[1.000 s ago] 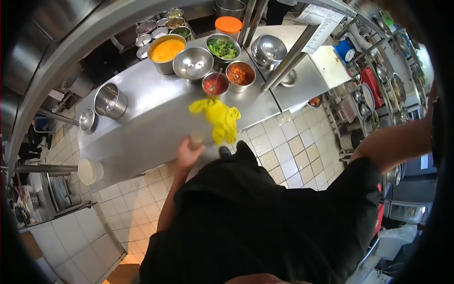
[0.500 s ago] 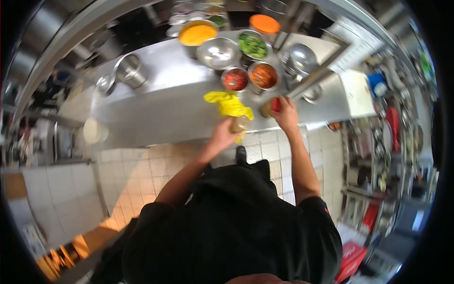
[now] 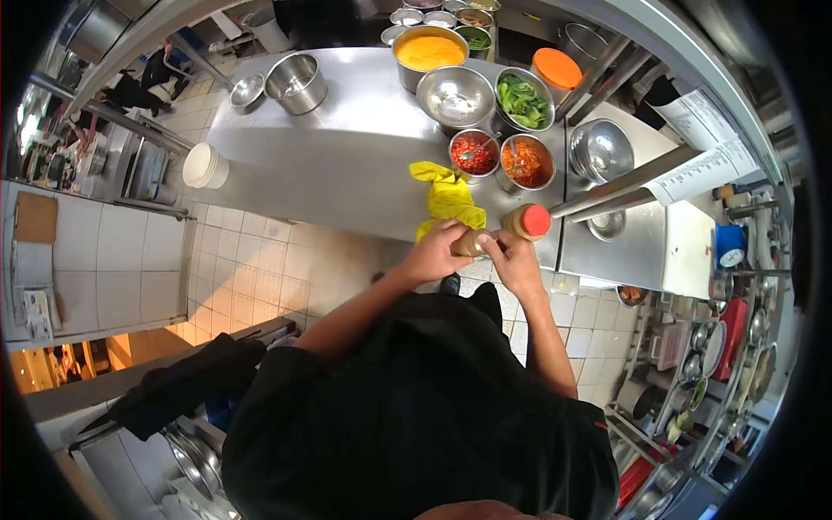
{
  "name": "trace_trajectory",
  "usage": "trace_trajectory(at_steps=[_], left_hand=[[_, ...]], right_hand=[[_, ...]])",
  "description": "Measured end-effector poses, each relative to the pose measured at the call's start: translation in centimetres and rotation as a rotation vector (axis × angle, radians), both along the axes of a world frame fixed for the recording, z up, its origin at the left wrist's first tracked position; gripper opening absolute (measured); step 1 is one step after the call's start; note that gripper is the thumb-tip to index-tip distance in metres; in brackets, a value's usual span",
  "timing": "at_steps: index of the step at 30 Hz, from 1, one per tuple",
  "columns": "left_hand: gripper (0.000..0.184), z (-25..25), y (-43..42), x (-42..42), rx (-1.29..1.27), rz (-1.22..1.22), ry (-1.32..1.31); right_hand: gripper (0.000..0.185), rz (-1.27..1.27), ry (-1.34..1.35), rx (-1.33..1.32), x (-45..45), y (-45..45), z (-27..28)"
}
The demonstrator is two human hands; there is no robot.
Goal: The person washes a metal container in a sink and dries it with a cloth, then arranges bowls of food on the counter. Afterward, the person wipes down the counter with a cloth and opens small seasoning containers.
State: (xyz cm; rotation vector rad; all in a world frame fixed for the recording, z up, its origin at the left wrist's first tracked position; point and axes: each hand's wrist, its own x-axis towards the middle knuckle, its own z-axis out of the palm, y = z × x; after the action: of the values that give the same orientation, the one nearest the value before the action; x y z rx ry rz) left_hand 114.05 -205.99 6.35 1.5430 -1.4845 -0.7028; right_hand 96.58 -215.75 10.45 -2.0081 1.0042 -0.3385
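My left hand (image 3: 431, 254) is wrapped round a small jar (image 3: 468, 243) with tan-brown contents, tipped toward me at the table's front edge. My right hand (image 3: 515, 262) is closed at the same jar's top end, thumb and fingers against it. Just beyond the right hand stands a second jar with a red lid (image 3: 536, 220), also brown inside. A crumpled yellow cloth (image 3: 452, 198) lies on the steel table behind the left hand.
Behind the cloth stand a bowl of chopped red pieces (image 3: 474, 153), an orange-red mix (image 3: 527, 163), green leaves (image 3: 523, 102), a pot of yellow liquid (image 3: 430, 52) and a steel bowl (image 3: 455, 97). White tubs (image 3: 205, 165) stand left; a steel pot (image 3: 295, 84) is farther back.
My right hand has let go of the red-lidded jar, which now stands on the table, and has moved left to the jar in my left hand. The head view has shifted.
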Motion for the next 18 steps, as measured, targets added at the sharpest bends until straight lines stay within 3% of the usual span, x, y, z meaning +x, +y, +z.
trace_trajectory(at_steps=[2,9,14,18], left_hand=[[0.047,0.0,0.6,0.4,0.023,-0.021,-0.044],[0.043,-1.5,1.0,4.7,-0.035,-0.229,0.095],[0.050,-0.9,2.0,8.6,-0.001,-0.348,0.092],[0.051,-1.3,3.2,11.1,0.047,-0.330,0.232]], right_hand=[[0.040,0.053,-0.141,0.083,0.4,0.5,0.7],[0.040,0.088,-0.033,-0.188,4.5,2.6,1.8],[0.037,0.286,-0.028,-0.333,7.2,2.6,1.9],[0.038,0.328,-0.102,-0.221,8.8,1.8,2.1]])
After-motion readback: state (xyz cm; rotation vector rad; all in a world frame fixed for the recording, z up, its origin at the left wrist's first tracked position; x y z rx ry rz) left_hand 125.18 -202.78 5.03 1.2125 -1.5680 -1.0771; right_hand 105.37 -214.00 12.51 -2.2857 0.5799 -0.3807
